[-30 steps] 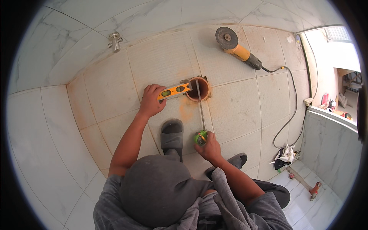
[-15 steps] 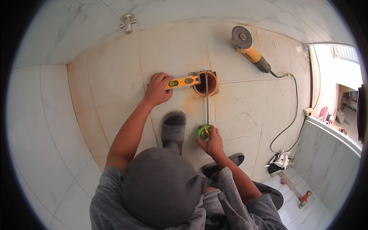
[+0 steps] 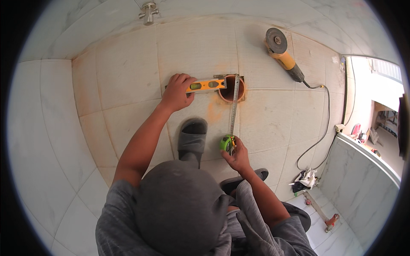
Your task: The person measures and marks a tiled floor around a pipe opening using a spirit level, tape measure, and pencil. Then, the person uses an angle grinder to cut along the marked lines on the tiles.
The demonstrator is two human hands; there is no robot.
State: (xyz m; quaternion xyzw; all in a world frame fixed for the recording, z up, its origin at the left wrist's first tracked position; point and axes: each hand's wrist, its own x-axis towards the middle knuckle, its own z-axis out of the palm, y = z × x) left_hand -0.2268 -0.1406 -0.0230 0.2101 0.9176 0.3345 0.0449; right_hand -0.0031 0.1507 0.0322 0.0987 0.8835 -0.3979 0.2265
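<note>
My left hand (image 3: 177, 94) is closed round the left end of a short yellow spirit level (image 3: 205, 85), which lies across the floor tiles with its right end at a round pipe opening (image 3: 243, 91). In my right hand (image 3: 238, 158) is a green tape measure (image 3: 226, 144), gripped by its case nearer my body. Its metal blade (image 3: 233, 115) is pulled out away from me, and the far end crosses the pipe opening. The hole round the orange-brown pipe is cut squarish in the tile. My left palm hides part of the level.
An angle grinder (image 3: 284, 55) lies at the far right, its cord (image 3: 331, 111) curving toward a crumpled bag (image 3: 306, 180). A metal valve (image 3: 148, 13) sticks out of the far wall. My sandalled foot (image 3: 192, 136) stands between my arms. A low tiled wall (image 3: 354, 170) borders the right side.
The tape blade has turned so that its marked face shows, and it slants a little more. My left hand keeps its hold on the level. The whole view has shifted slightly.
</note>
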